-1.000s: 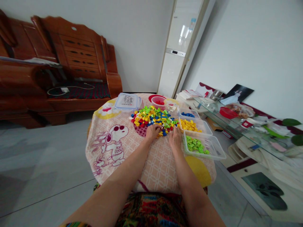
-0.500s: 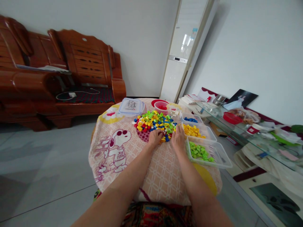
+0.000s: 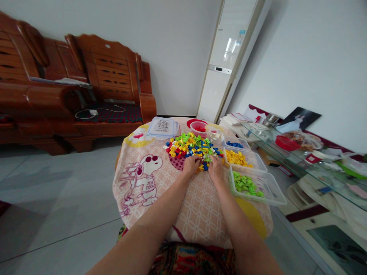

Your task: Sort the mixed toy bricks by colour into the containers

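A heap of small toy building bricks [image 3: 190,146] in yellow, green, blue, red and white lies on the cloth-covered round table. At the heap's near edge, my left hand [image 3: 191,165] has its fingers curled in; whatever is under them is hidden. Close by on the right, my right hand [image 3: 215,168] touches the heap with bent fingers drawn together, and I cannot make out what they hold. Beside that hand stand clear plastic boxes: one with yellow bricks [image 3: 237,157], a nearer one with green bricks [image 3: 245,183], and a farther one with blue bricks [image 3: 234,144].
A round tub [image 3: 198,127] of red bricks stands behind the heap, with white bricks [image 3: 215,136] beside it. A lidded container [image 3: 162,127] sits at the back left. To the right is a cluttered glass shelf [image 3: 289,152]; a wooden sofa [image 3: 111,76] stands behind left.
My right hand has moved from beside the yellow box to the heap's near edge, its fingers now bent. My left hand stays at the heap. The view has shifted slightly.
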A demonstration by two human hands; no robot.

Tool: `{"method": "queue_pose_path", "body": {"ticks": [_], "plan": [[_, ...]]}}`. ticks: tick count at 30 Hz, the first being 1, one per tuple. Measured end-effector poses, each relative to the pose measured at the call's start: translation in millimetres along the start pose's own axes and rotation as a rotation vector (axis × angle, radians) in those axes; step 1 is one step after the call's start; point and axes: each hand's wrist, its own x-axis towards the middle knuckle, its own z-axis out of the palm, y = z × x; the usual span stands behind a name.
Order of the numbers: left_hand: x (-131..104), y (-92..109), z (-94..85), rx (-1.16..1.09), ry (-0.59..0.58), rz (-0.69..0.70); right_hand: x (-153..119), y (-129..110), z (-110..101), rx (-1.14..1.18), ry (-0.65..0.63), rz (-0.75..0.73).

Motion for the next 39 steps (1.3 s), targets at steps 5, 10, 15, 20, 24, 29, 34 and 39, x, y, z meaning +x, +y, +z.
{"method": "queue_pose_path", "body": {"ticks": [5,10,15,20,24,29,34,39], "plan": [[0,2,-1.2,0.02,0.002,-0.007,-21,-7,-10,0.149,0.113,0.016],[1,4,-1.8,0.027,-0.017,-0.039,-44,1,-21,0.11,0.291,0.167],[2,3,-0.1,0.013,-0.016,-0.059,-49,3,-18,0.027,0.254,0.187],[3,1,0.3,-0.002,-0.009,-0.059,-48,-5,-21,-0.191,0.066,0.238],[2,1,0.4,-0.009,-0.019,-0.052,-53,-8,-26,-0.282,0.009,0.228],[2,-1,1.8,-0.031,-0.01,-0.05,-56,-10,-26,-0.184,0.118,0.174],[3,0,0.6,-0.006,-0.01,-0.04,-52,-8,-41,-0.103,0.341,0.118],[3,1,0.9,0.012,-0.016,-0.062,-43,4,-80,-0.169,0.475,0.199]]}}
